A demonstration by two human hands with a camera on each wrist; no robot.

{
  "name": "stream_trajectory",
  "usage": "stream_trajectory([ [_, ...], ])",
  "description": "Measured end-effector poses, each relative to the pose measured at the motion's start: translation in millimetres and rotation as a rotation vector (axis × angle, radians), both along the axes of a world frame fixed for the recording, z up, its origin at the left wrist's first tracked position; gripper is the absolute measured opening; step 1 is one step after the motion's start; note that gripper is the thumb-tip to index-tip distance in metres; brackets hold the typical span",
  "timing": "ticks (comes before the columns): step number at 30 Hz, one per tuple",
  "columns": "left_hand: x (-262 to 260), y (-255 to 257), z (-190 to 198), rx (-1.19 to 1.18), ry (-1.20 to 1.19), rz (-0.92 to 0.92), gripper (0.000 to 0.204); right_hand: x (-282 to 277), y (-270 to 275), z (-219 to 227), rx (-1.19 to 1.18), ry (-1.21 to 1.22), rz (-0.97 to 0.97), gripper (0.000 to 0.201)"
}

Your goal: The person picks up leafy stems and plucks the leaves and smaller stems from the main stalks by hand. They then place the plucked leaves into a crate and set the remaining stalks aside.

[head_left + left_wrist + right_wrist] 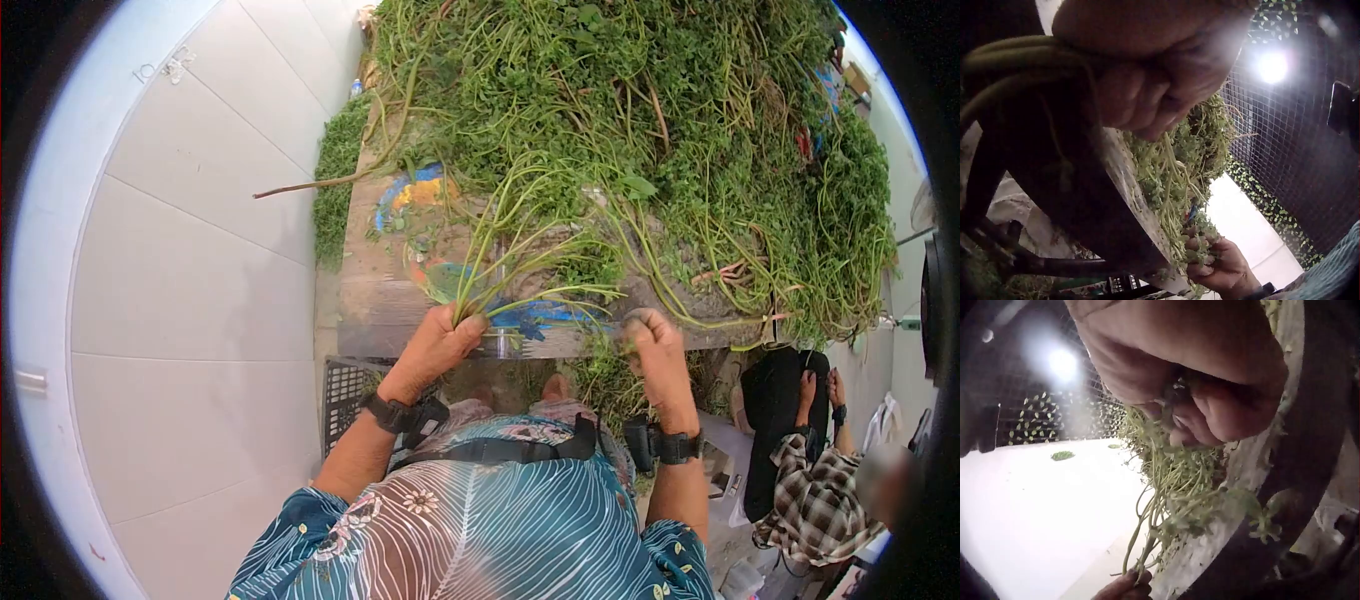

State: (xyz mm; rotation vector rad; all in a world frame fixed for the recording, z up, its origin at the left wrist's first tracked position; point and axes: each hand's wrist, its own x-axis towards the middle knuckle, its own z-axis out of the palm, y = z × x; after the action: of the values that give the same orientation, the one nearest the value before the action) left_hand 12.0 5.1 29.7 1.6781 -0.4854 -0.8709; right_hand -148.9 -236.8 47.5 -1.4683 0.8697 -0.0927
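Note:
A big pile of green leafy vines (650,120) covers a worn painted table (365,290). At the table's near edge my left hand (440,340) grips a bunch of long green stems (520,250) by its base, and the stems fan up over the tabletop. My right hand (648,335) is curled round a small tuft of greens a little to the right. The left wrist view has my left hand (1147,69) up close with thick stems (1016,59) across it. In the right wrist view my right hand (1210,362) pinches leafy sprigs (1172,481).
A black slatted crate (345,390) stands under the table's left corner. White floor tiles (200,280) spread to the left. Another person in a plaid shirt (815,490) crouches at the lower right. A wire mesh fence (1297,144) stands behind.

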Motion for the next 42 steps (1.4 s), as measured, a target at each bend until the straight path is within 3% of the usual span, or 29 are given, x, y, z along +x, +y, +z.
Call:
stream_trajectory([
  [3, 0, -2, 1, -0.005, 0.01, 0.001, 0.025, 3, 17, -9, -0.669, -0.135, 0.254, 0.028],
  [4, -1, -2, 3, -0.007, 0.023, 0.007, 0.025, 7, 24, 3, -0.734, -0.027, 0.307, 0.031],
  [7, 0, -1, -1, -0.01, 0.018, 0.011, 0.024, 8, 29, -8, -0.943, -0.036, 0.41, 0.026],
  [16, -1, -2, 2, 0.01, -0.005, 0.013, 0.023, 12, 29, -5, -0.944, -0.009, 0.401, 0.015],
  [22, 0, -1, 3, -0.009, 0.024, 0.005, 0.025, 15, 26, 0, -0.697, 0.109, 0.322, 0.016],
  [25, 0, -1, 0, -0.028, 0.028, 0.004, 0.025, 14, 24, -10, -0.804, -0.069, 0.281, 0.017],
  [28, 0, -1, 1, -0.021, 0.03, 0.003, 0.025, 13, 20, -12, -0.828, -0.078, 0.37, 0.02],
  [31, 1, 0, 0, -0.014, 0.006, -0.003, 0.026, 14, 20, -9, -0.815, -0.037, 0.341, 0.021],
  [34, 0, -1, 2, -0.022, 0.029, -0.014, 0.028, 14, 9, -25, -0.712, -0.067, 0.148, 0.02],
  [37, 2, 1, -6, -0.049, -0.029, -0.063, 0.029, 17, 1, -12, 0.214, -0.071, -0.172, 0.02],
  [41, 2, 0, -3, -0.043, -0.029, -0.085, 0.028, 18, 1, -23, 0.628, -0.308, -0.345, 0.025],
  [42, 2, 0, -2, -0.037, -0.014, -0.08, 0.027, 19, 2, -23, 0.628, -0.29, -0.381, 0.024],
])
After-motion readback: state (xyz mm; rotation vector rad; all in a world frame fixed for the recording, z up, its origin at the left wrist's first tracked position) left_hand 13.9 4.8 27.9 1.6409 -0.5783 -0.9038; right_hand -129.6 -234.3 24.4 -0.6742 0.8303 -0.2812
